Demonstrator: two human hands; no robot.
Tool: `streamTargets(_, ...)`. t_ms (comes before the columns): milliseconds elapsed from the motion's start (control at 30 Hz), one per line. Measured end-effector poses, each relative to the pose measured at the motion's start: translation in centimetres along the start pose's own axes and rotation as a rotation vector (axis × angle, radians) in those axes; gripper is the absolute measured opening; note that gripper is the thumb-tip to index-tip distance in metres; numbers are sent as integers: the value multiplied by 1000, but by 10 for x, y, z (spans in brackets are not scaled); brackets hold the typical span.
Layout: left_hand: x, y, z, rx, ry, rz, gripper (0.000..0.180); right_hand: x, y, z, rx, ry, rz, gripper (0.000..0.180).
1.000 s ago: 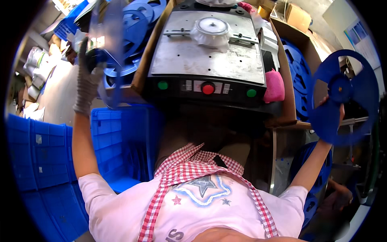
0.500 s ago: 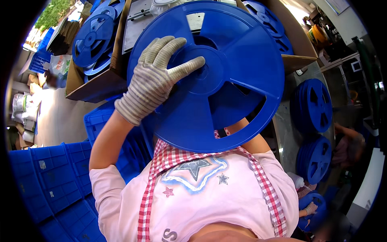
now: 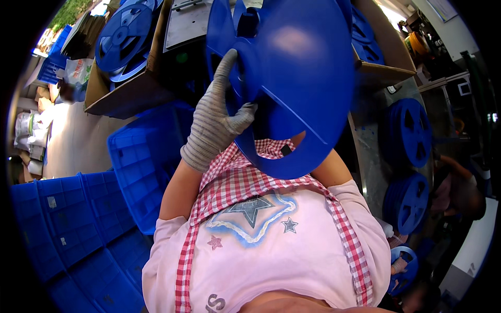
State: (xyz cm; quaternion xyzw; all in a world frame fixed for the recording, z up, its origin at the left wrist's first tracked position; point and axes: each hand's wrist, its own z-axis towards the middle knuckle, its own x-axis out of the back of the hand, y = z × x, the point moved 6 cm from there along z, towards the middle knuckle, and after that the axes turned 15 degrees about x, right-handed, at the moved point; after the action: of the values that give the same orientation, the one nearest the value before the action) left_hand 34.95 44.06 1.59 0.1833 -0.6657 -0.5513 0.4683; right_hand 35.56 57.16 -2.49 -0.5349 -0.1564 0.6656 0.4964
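Observation:
A large blue plastic reel [image 3: 308, 68] is held up in front of my chest, tilted so that its flanges turn partly sideways. My left hand [image 3: 214, 120], in a striped knit glove, grips the reel near its hub, with thumb and fingers apart around the middle part. The fingertips are partly hidden by the reel. My right forearm [image 3: 334, 169] goes up behind the reel, which hides the right hand completely.
Cardboard boxes [image 3: 125, 99] holding blue reels stand at far left and far right. Blue crates [image 3: 68, 224] are stacked at my left. Reel stacks [image 3: 409, 133] rest on a metal surface at right. At lower right, another person's gloved hand [image 3: 399, 265] touches a blue reel.
The reel has turned from facing me nearly flat to a sideways tilt, shifting up. My left hand has moved right and from the flange face to around the hub.

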Motion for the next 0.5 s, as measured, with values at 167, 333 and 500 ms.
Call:
streamTargets(167, 12, -52, -1, 128, -191, -1204, 48, -15, -32, -14, 110, -51, -474, 61)
streamTargets(333, 18, -47, 7, -132, 22, -398, 50, -26, -28, -19, 176, -168, -743, 64)
streamTargets(500, 10, -30, 9, -300, -2, -36, 67, -23, -30, -16, 162, -151, -724, 64)
